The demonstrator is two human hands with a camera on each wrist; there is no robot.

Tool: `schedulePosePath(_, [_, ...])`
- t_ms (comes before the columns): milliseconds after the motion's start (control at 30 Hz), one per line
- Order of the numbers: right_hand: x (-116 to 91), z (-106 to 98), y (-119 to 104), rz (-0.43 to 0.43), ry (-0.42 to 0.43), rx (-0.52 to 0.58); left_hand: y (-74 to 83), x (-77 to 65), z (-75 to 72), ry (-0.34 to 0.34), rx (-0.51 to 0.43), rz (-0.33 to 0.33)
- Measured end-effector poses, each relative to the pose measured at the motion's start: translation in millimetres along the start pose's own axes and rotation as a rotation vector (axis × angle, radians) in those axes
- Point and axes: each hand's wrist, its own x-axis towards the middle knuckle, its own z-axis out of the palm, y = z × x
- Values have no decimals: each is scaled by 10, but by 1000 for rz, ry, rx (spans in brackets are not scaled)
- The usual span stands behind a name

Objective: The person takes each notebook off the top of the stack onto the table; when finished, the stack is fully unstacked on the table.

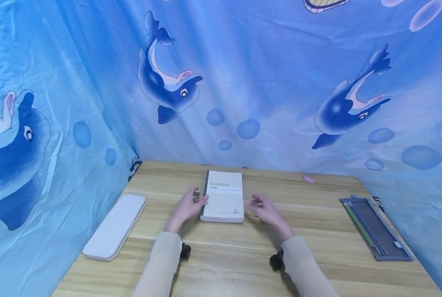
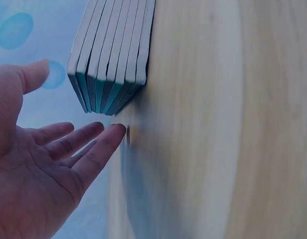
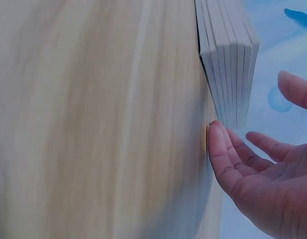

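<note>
"Gambit" on the top notebook's cover

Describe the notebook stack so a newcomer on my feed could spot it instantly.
Start with the wooden table in front of the blue dolphin-print sheet. On it, between the white case at left and the dark pouch at right, lies the notebook stack. Unlike both, it is several books piled up, with a dark spine and "Gambit" printed on the white top cover.

Cropped and blurred
Wrist views: notebook stack cropped at top, table blurred; head view: sleeves cut at bottom.
</note>
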Motion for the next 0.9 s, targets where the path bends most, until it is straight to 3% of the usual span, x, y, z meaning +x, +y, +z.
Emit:
schedulePosePath(367, [59, 201, -36, 40, -39, 112, 34, 1, 92, -29, 17, 3])
schedulePosePath(567, [62, 261, -25, 26, -60, 69, 38, -33, 85, -65, 18, 16])
schedulePosePath(767, [53, 282, -49, -17, -65, -15, 66, -27, 85, -39, 43, 46])
schedulePosePath(900, [35, 271, -76, -36, -71, -62, 106, 1, 103, -42, 42, 19])
